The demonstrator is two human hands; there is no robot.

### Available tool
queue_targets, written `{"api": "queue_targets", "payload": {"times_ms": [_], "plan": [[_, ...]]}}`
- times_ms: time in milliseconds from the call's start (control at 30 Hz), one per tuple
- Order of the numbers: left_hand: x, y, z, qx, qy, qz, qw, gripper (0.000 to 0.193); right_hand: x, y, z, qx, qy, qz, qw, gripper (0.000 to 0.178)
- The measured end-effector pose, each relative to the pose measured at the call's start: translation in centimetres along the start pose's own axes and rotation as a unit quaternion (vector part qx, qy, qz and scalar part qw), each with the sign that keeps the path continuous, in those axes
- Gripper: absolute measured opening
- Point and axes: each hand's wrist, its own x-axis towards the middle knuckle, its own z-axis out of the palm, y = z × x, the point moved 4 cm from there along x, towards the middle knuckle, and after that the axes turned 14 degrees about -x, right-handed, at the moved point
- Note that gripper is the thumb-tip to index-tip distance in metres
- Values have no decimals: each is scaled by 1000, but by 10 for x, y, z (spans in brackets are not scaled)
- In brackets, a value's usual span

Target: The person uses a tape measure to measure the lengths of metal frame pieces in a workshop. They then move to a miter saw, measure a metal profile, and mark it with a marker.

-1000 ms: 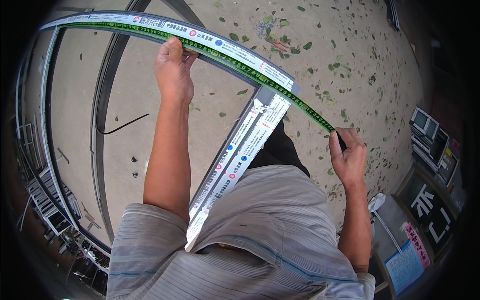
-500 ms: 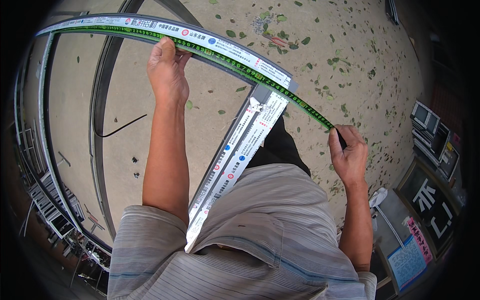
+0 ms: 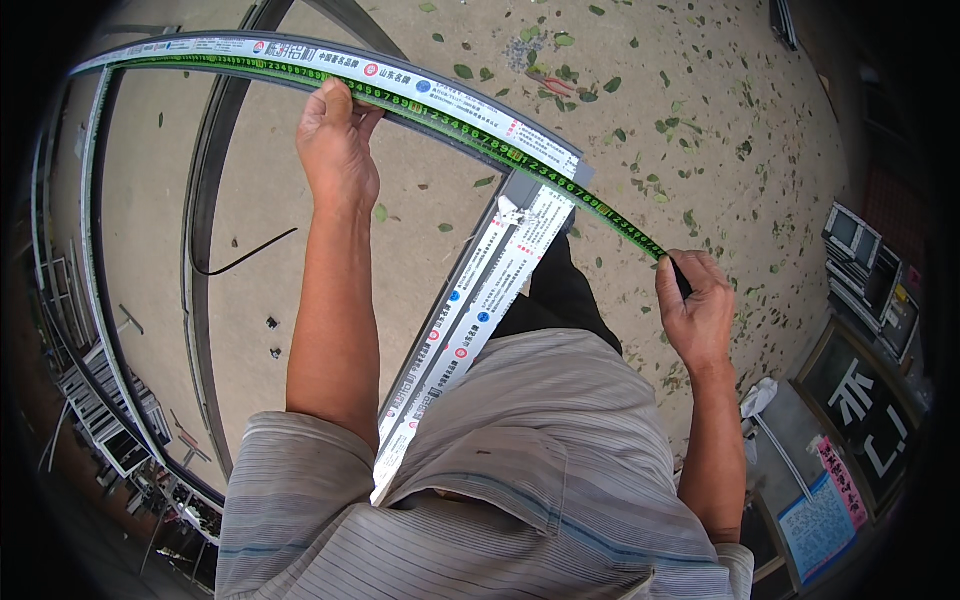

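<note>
Currently pinching long green-and-black measuring tape (image 3: pixel 465 131), spanning upper left to mid-right of picture, along white-filmed grey metal frame (image 3: pixel 400 77) with left hand (image 3: pixel 340 140) | gripping overhanging stretch, mid-right, with closed right hand (image 3: pixel 698 305) | could skew or buckle tape by loosening left pinch; could slide it along frame by tugging at right

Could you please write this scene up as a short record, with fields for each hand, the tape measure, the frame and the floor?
Left hand: pinching the tape measure at the frame
Right hand: gripping the tape measure beyond the frame's corner
Tape measure: green, stretched along the frame and past its corner
Frame: grey edges, white printed faces
Floor: scattered leaves, red-handled tool
</note>
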Motion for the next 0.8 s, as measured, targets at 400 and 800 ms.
{"api": "queue_targets", "payload": {"times_ms": [400, 800], "plan": [[-2, 0, 1, 5, 4, 7, 1000, 22, -1, 2, 1, 3, 2, 5, 1000, 17], [-3, 1, 3, 2, 6, 8, 1000, 22, 0, 3, 2, -5, -2, 5, 1000, 17]]}}
